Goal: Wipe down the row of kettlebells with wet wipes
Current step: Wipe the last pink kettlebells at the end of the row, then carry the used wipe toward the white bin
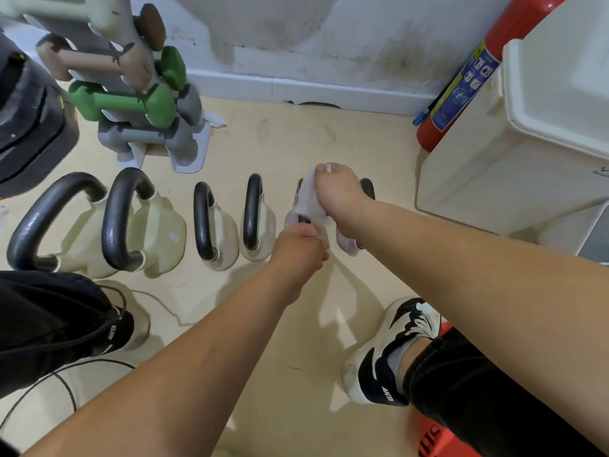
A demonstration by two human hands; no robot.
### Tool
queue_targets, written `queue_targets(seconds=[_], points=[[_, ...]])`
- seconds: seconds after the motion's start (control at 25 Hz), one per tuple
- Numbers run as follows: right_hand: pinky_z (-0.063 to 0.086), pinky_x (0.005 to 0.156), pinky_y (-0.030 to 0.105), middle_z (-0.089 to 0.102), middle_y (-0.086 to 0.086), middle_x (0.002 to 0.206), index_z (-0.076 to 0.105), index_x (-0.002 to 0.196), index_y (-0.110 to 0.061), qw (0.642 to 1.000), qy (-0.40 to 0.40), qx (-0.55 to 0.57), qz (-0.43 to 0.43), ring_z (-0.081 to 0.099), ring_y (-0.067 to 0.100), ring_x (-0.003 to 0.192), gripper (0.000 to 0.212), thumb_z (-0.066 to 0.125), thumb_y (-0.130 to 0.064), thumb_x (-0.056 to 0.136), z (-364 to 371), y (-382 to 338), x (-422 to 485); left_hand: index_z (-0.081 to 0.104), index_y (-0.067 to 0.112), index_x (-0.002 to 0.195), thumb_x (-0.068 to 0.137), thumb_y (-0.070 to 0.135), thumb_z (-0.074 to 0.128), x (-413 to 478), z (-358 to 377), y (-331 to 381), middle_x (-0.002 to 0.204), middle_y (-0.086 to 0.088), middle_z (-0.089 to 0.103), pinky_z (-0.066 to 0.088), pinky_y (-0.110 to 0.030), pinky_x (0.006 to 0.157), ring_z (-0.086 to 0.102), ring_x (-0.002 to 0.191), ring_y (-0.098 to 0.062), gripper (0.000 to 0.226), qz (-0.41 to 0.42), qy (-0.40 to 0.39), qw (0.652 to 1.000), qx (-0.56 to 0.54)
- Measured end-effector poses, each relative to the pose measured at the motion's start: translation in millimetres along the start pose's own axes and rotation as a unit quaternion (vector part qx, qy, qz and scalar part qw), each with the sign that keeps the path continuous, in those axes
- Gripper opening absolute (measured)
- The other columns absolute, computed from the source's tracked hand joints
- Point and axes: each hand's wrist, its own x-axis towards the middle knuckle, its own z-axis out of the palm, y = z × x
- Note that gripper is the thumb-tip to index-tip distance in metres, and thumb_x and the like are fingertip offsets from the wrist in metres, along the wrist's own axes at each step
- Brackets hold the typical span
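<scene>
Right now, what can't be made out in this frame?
Head view:
- Pink kettlebell: mostly hidden by the right hand and the wet wipe.
- Left hand: its fingers face away, grip unclear.
- Fire extinguisher: top cut off, label too small to read.

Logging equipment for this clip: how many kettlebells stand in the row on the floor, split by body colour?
Cream kettlebells: 4
Pale pink kettlebells: 2
Total: 6
</scene>
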Motion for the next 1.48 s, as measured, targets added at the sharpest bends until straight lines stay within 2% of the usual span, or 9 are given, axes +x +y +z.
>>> queue_targets(seconds=[0.16, 0.36, 0.52, 0.64, 0.76, 0.96, 1.12, 1.28, 1.48], points=[[0.055, 0.088, 0.037, 0.065, 0.013, 0.115, 0.059, 0.117, -0.011, 0.994, -0.074, 0.034, 0.077, 0.064, 0.031, 0.098, 0.029, 0.046, -0.031, 0.1, 3.0, -22.2, -18.1, 0.066, -0.002, 0.106, 0.095, 0.014, 0.054, 0.3, -33.2, 13.8, 0.083, -0.011, 0.066, 0.057, -0.042, 0.077, 0.062, 0.074, -0.026, 0.022, -0.027, 0.087, 0.99, -0.106], [0.058, 0.093, 0.046, 0.073, 0.018, 0.113, 0.064, 0.118, -0.003, 0.98, -0.144, 0.058, 0.124, 0.073, 0.032, 0.099, 0.034, 0.058, -0.029, 0.096, 14.0, -7.7, -37.4, 0.069, 0.015, 0.12, 0.094, 0.056, 0.061, 0.2, -57.3, 14.1, 0.106, -0.01, 0.079, 0.059, -0.04, 0.095, 0.077, 0.099, -0.025, 0.049, -0.043, -0.037, 0.977, -0.204], [0.062, 0.079, 0.045, 0.074, 0.023, 0.101, 0.065, 0.113, 0.001, 0.976, -0.135, -0.143, 0.099, 0.075, 0.037, 0.085, 0.027, 0.056, -0.016, 0.094, 2.9, 5.9, -47.4, 0.069, 0.006, 0.124, 0.101, 0.021, 0.062, -7.2, -53.7, 11.4, 0.109, -0.016, 0.077, 0.061, -0.041, 0.09, 0.077, 0.094, -0.026, 0.028, -0.046, -0.037, 0.991, -0.123], [0.06, 0.085, 0.043, 0.07, 0.021, 0.102, 0.063, 0.115, 0.0, 0.926, -0.087, -0.364, 0.05, 0.071, 0.036, 0.092, 0.027, 0.048, -0.016, 0.098, -17.8, 10.2, -57.1, 0.065, 0.009, 0.125, 0.098, -0.006, 0.049, -15.3, -47.1, 14.0, 0.111, -0.02, 0.073, 0.064, -0.034, 0.076, 0.075, 0.09, -0.027, 0.034, -0.049, -0.03, 0.993, -0.104], [0.062, 0.075, 0.045, 0.072, 0.025, 0.093, 0.063, 0.104, -0.001, 0.958, -0.066, -0.266, 0.087, 0.073, 0.04, 0.084, 0.026, 0.05, -0.022, 0.097, -34.9, 11.5, -62.4, 0.065, 0.01, 0.124, 0.095, -0.012, 0.037, -21.7, -37.7, 30.2, 0.116, -0.025, 0.07, 0.062, -0.042, 0.086, 0.071, 0.107, -0.035, 0.046, -0.053, -0.015, 0.993, -0.108], [0.06, 0.069, 0.042, 0.072, 0.018, 0.086, 0.063, 0.101, -0.007, 0.99, -0.043, -0.02, 0.133, 0.066, 0.028, 0.058, 0.016, 0.06, -0.02, 0.094, -50.6, -7.9, -70.5, 0.065, 0.016, 0.124, 0.083, -0.006, 0.044, -35.1, -28.8, 55.4, 0.104, -0.012, 0.074, 0.054, -0.053, 0.101, 0.071, 0.108, -0.036, 0.051, -0.019, -0.04, 0.988, -0.146], [0.062, 0.079, 0.05, 0.071, 0.019, 0.088, 0.066, 0.09, -0.007, 0.991, -0.027, -0.117, 0.061, 0.069, 0.032, 0.067, 0.009, 0.065, -0.015, 0.087, -61.3, -39.9, -64.7, 0.062, 0.02, 0.109, 0.084, 0.003, 0.054, -43.6, -26.1, 77.7, 0.1, -0.009, 0.07, 0.059, -0.046, 0.087, 0.07, 0.093, -0.03, 0.032, 0.094, 0.014, 0.994, 0.058], [0.061, 0.061, 0.035, 0.071, 0.015, 0.091, 0.068, 0.103, -0.003, 0.966, -0.096, -0.239, -0.022, 0.071, 0.028, 0.075, 0.033, 0.062, -0.034, 0.094, -99.0, -86.1, -60.0, 0.059, 0.013, 0.085, 0.087, -0.003, 0.051, -52.4, -8.9, 111.9, 0.085, -0.016, 0.065, 0.06, -0.034, 0.056, 0.064, 0.066, -0.028, 0.018, 0.148, 0.0, 0.985, 0.085], [0.063, 0.068, 0.046, 0.074, 0.02, 0.082, 0.07, 0.09, -0.003, 0.96, 0.062, -0.249, -0.115, 0.074, 0.037, 0.076, 0.042, 0.055, -0.042, 0.095, -203.4, -103.0, -38.6, 0.071, 0.005, 0.085, 0.089, -0.013, 0.048, -58.3, 62.0, 167.3, 0.093, -0.017, 0.07, 0.066, -0.039, 0.065, 0.071, 0.064, -0.026, 0.029, 0.181, -0.06, 0.98, 0.049]])
